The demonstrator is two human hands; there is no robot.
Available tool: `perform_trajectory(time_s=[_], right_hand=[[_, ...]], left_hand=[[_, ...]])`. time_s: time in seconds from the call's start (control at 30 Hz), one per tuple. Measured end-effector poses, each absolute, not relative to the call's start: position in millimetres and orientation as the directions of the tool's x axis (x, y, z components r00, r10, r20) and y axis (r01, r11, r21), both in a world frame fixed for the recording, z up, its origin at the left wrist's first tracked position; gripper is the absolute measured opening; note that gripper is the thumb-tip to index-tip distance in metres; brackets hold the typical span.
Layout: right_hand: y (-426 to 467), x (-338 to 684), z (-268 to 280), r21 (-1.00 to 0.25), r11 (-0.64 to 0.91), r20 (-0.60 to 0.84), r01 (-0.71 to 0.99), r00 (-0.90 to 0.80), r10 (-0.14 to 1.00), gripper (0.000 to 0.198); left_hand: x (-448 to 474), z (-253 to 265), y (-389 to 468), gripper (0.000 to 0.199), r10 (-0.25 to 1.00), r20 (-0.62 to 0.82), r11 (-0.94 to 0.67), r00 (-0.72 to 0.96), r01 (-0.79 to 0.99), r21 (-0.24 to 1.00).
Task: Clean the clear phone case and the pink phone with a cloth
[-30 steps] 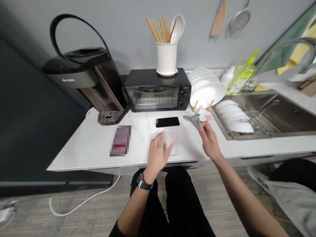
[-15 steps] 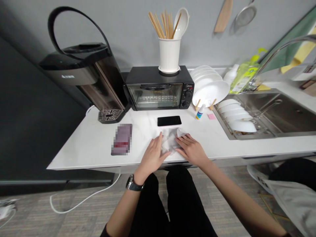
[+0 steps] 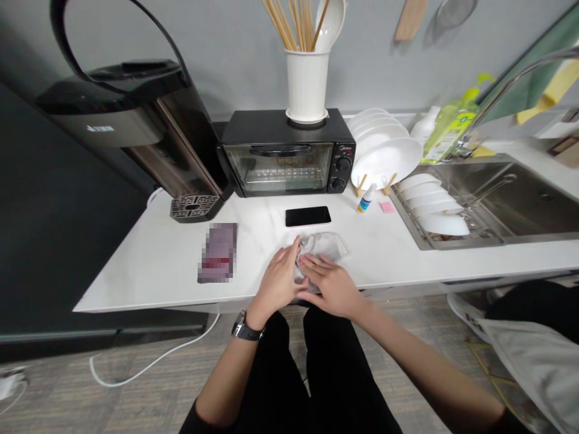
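A thin, crumpled, greyish-white sheet (image 3: 328, 245), a cloth or a clear plastic bag, I cannot tell which, lies on the white countertop (image 3: 140, 265) near its front edge. My left hand (image 3: 280, 278) rests at the sheet's left side, fingers stretched and thumb toward the right hand. On top of the sheet lies my right hand (image 3: 332, 286), its fingers flat and pointing left, hiding part of it. The two hands nearly touch at the thumbs. Just behind the sheet is a black-screened phone (image 3: 308, 216).
Left of my hands lies a blurred purple item (image 3: 219, 253). Behind stand a water dispenser (image 3: 149, 144), a toaster oven (image 3: 284, 157), a plate rack with white plates (image 3: 386, 160) and a small bottle (image 3: 366, 199). To the right is a sink (image 3: 534, 190) with stacked bowls (image 3: 434, 208).
My right hand has slid left across the sheet toward my left hand. More of the sheet now shows on the right, behind the right hand. The view has shifted slightly.
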State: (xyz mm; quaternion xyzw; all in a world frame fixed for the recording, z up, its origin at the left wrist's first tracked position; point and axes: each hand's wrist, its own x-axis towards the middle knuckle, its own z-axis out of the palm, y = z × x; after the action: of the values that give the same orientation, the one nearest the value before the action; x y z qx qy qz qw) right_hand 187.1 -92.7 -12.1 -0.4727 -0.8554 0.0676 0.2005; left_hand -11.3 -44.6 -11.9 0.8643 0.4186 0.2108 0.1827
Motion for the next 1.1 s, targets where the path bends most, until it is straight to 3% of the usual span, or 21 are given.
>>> perform_trajectory(time_s=[0.13, 0.27, 0.4, 0.53, 0.67, 0.83, 0.97, 1.1], right_hand=[[-92.4, 197.0, -6.2, -0.346, 0.576, 0.24, 0.74, -0.523, 0.818, 0.063], [-90.0, 241.6, -5.0, -0.271, 0.48, 0.268, 0.834, -0.414, 0.87, 0.044], [-85.7, 233.7, -10.5, -0.209, 0.381, 0.33, 0.901, -0.302, 0.894, 0.049], [-87.2, 185.8, -11.4, -0.297, 0.472, 0.32, 0.83, -0.379, 0.868, 0.064], [-97.6, 187.8, -5.5, -0.413, 0.561, 0.272, 0.717, -0.491, 0.828, 0.053], [-101.5, 255.1, -2.4, -0.301, 0.496, 0.292, 0.815, -0.416, 0.861, 0.035], [-88.8, 259.9, -6.6, -0.197, 0.422, 0.33, 0.885, -0.345, 0.879, 0.044], [-82.3, 203.9, -11.9, -0.258, 0.406, 0.352, 0.876, -0.306, 0.884, 0.066]], left_hand=[[-12.0, -13.2, -45.5, 0.109, 0.81, 0.215, -0.571, 0.545, 0.65, 0.502], [-10.8, -8.0, -46.2, 0.106, 0.804, 0.22, -0.572, 0.553, 0.614, 0.544], [-11.4, -6.4, -42.6, 0.108, 0.807, 0.179, -0.551, 0.562, 0.609, 0.571], [-14.8, -8.7, -38.5, 0.104, 0.796, 0.121, -0.534, 0.593, 0.594, 0.602], [-16.1, -9.6, -40.2, 0.105, 0.812, 0.12, -0.532, 0.572, 0.64, 0.554], [-14.1, -6.0, -44.0, 0.099, 0.795, 0.175, -0.569, 0.581, 0.613, 0.548], [-12.2, -3.5, -44.1, 0.102, 0.794, 0.167, -0.566, 0.584, 0.612, 0.551], [-13.8, -5.2, -41.9, 0.101, 0.794, 0.147, -0.553, 0.59, 0.6, 0.578]])
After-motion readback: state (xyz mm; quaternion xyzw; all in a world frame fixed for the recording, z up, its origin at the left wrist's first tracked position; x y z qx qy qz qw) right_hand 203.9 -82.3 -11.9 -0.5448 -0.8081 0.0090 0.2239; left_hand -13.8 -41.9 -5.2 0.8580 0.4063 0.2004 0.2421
